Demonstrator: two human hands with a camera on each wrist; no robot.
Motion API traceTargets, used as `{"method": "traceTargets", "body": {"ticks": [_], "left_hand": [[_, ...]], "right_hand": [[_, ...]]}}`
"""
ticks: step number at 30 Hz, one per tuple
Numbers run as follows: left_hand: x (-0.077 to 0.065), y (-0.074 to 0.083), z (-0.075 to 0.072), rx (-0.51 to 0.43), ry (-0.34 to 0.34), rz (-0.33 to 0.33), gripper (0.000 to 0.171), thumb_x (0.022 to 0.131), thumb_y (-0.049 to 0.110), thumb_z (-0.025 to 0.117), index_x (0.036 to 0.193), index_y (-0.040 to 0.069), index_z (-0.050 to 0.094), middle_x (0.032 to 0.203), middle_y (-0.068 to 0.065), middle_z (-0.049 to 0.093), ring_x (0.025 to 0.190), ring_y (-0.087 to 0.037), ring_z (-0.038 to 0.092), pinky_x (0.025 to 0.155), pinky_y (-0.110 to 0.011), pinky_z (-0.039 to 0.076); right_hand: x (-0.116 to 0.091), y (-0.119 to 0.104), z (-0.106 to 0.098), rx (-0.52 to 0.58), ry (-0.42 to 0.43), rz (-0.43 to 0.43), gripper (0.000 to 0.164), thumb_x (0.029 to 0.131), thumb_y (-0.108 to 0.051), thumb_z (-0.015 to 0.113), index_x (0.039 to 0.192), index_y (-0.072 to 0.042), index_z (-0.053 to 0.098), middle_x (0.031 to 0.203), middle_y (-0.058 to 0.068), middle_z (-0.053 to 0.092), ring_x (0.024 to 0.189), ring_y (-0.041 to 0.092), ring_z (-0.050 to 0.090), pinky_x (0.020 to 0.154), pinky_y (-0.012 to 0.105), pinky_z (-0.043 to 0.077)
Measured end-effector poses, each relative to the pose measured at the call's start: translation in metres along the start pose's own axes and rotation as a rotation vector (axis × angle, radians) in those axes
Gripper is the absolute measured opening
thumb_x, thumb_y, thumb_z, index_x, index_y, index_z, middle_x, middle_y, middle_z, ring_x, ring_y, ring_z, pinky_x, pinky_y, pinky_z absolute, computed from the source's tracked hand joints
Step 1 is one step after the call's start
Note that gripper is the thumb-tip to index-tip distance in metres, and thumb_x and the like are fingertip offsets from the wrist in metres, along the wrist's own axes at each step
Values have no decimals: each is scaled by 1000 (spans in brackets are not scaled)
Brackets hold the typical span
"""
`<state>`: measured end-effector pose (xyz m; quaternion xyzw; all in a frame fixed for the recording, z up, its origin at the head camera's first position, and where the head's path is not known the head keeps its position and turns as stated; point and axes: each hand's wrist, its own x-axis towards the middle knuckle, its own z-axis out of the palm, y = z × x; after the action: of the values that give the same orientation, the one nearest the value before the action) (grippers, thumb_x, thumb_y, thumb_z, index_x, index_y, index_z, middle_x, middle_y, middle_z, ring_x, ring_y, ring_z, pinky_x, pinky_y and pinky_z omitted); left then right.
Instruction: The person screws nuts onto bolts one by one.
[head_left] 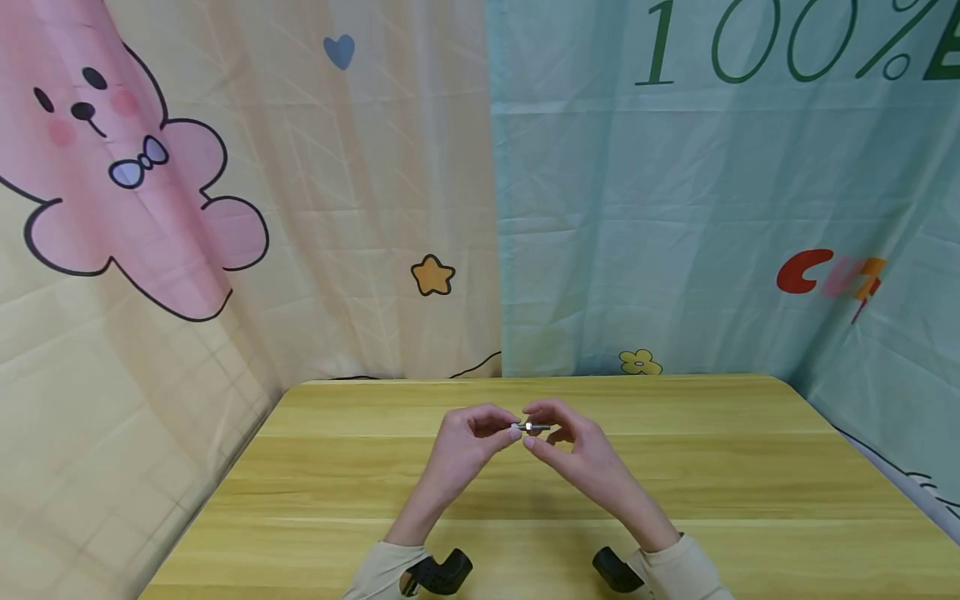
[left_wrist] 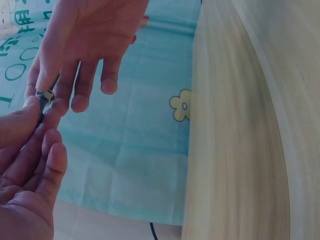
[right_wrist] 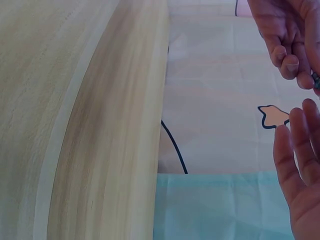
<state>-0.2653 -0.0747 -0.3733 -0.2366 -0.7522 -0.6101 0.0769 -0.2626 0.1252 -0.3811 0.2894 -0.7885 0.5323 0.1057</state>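
Note:
Over the middle of the table, my left hand (head_left: 465,442) pinches one end of a small metal bolt (head_left: 543,427) between thumb and fingertips. The bolt lies roughly level, its other end pointing right. A shiny nut (head_left: 528,427) sits around the shank, just beyond the left fingertips; in the left wrist view, thread shows beside the nut (left_wrist: 48,95). My right hand (head_left: 581,450) has its thumb and index finger spread on either side of the nut, with gaps visible in the head view. The right wrist view catches only a sliver of the bolt (right_wrist: 316,81) at its edge.
Both hands are above a light wooden table (head_left: 337,467). Behind it hang a cream curtain (head_left: 360,208) with a pink bear and a teal curtain (head_left: 637,208) with lettering. Black wrist devices (head_left: 442,572) sit by the beige sleeves (head_left: 386,571).

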Motion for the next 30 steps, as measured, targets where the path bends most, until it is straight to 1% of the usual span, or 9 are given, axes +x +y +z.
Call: {"method": "traceTargets", "body": {"ticks": [4,7,13,17,20,22,24,27,30], "left_hand": [[0,0,0,-2,4,-8,8,88,19,76,94,14,76,90,1,73,84,-18,69,75,-32,55],[0,-1,0,-2,9,-11,9,88,21,76,95,15,76,90,1,73,84,-18,69,76,-32,55],[0,-1,0,-19,6,-17,10,88,23,76,95,15,76,90,1,73,84,-20,70,76,-33,56],[-1,0,1,-11,-6,-10,10,89,23,76,95,16,76,89,2,73,85,-25,70,75,-33,55],[-1,-1,1,3,-9,-3,10,89,23,75,95,16,76,88,3,72,84,-26,69,74,-33,55],[-1,0,1,2,-11,-4,9,89,23,76,95,15,76,88,3,73,84,-24,69,74,-33,55],[-1,-1,1,5,-8,-1,9,89,22,76,95,14,76,88,2,73,83,-21,69,74,-32,55],[-1,-1,1,2,-1,-1,10,88,20,76,95,12,76,89,0,73,83,-19,69,74,-32,55],[-1,-2,1,2,7,-1,11,88,18,76,95,10,76,89,-2,73,82,-19,69,74,-30,55]], "right_hand": [[0,1,0,-6,12,-61,22,93,-13,69,115,-16,63,108,-4,65,102,16,61,79,35,52],[0,1,-1,-21,14,-68,20,94,-12,69,112,-17,64,107,-5,65,101,15,61,79,36,52],[-1,0,-1,-25,-3,-2,12,97,-27,64,106,-20,67,101,-7,67,97,14,64,83,37,52],[-2,-1,0,-58,1,69,20,100,-38,57,98,-22,70,92,-7,68,92,18,64,79,37,50],[-2,-2,0,-70,5,112,27,102,-41,53,94,-22,71,89,-7,69,90,17,64,75,37,49],[-2,-2,0,-67,7,122,27,102,-42,52,98,-23,71,92,-7,69,92,16,63,77,37,49],[-2,-2,0,-61,7,111,23,101,-41,55,105,-23,69,99,-7,68,96,14,62,80,37,50],[0,0,-1,-42,3,59,22,98,-35,63,115,-22,64,108,-6,66,102,14,61,83,37,50],[0,1,-1,-19,-3,-3,23,95,-25,69,117,-20,62,110,-4,65,103,15,60,82,35,51]]}}
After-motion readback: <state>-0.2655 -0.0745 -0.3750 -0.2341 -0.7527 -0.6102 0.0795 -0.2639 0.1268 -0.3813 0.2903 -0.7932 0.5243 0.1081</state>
